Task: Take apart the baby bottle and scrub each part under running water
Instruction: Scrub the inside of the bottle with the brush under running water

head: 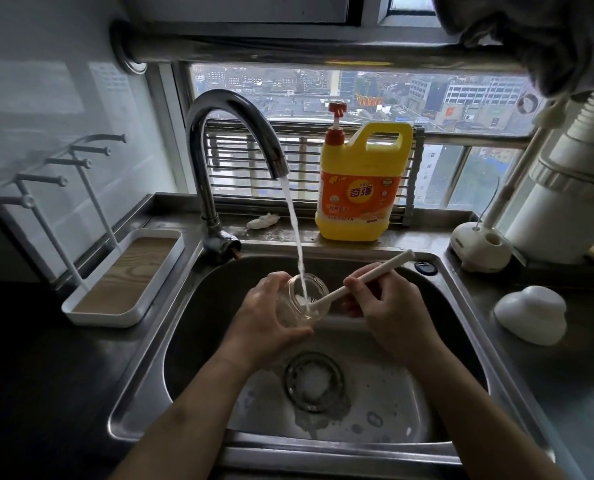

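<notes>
My left hand (pixel 266 318) grips the clear bottle body (pixel 300 301) over the steel sink (pixel 461 327), its open mouth tilted up toward the tap. Water (pixel 293 230) runs from the curved tap (pixel 233 133) straight into the bottle. My right hand (pixel 383 306) holds the cream handle of a bottle brush (pixel 375 271); the brush head is inside the bottle's mouth. A white domed bottle cap (pixel 530 315) lies on the counter to the right of the sink.
A yellow dish-soap jug (pixel 361 188) stands on the ledge behind the sink. A white drying rack with pegs and a tray (pixel 122 282) sits on the left. A white brush stand (pixel 479 247) is at the back right. The drain strainer (pixel 314 381) lies below my hands.
</notes>
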